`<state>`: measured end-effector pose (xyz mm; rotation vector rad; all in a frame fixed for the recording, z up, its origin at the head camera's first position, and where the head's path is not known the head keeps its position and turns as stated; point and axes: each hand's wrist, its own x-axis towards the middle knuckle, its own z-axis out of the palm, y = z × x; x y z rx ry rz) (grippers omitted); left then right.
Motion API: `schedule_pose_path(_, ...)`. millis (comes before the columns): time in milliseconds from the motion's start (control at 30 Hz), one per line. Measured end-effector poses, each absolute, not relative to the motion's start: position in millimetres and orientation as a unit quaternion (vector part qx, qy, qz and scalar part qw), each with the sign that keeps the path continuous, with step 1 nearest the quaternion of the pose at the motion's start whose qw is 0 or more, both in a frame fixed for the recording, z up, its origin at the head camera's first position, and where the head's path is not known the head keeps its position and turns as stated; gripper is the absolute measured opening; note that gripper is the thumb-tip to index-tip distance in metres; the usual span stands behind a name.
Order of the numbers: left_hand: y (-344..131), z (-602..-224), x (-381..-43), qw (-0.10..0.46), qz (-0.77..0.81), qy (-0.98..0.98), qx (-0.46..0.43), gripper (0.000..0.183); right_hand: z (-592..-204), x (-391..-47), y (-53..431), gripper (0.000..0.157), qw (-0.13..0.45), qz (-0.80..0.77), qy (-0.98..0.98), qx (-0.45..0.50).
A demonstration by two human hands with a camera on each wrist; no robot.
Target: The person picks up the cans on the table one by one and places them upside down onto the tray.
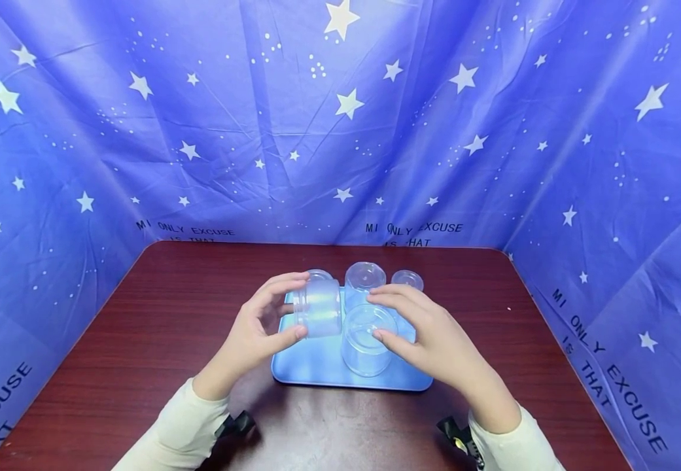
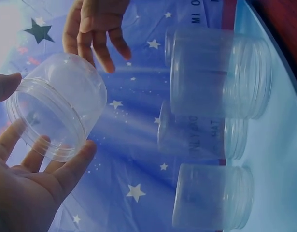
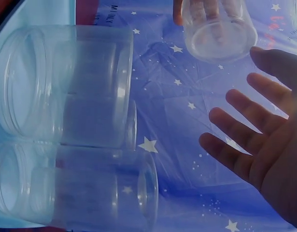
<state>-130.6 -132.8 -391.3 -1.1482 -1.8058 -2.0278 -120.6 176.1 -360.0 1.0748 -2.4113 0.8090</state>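
Observation:
My left hand grips a clear plastic jar by its threaded rim, thumb on the near side and fingers on the far side. The jar is tipped on its side above the tray, its mouth toward my left palm and its base toward my right hand. My right hand holds nothing; its fingers are parted and loosely bent. In the right wrist view, its thumb tip comes close to the base of the held jar. Below the hands, a wide clear jar stands mouth down at the tray's front.
A blue tray lies on the dark red wooden table. Behind the wide jar stand a tall clear jar and smaller ones, including a jar at back right. A blue starred curtain encloses the table's back and sides.

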Motion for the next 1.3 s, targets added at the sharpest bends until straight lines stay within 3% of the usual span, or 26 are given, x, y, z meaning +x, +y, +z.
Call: schedule_pose_path(1300, -112.3, -401.1, -117.6, 0.088, -0.672, -0.621, -0.393, 0.061, -369.9, -119.6, 156.8, 0.078, 0.079, 0.444, -0.792, 0.411)
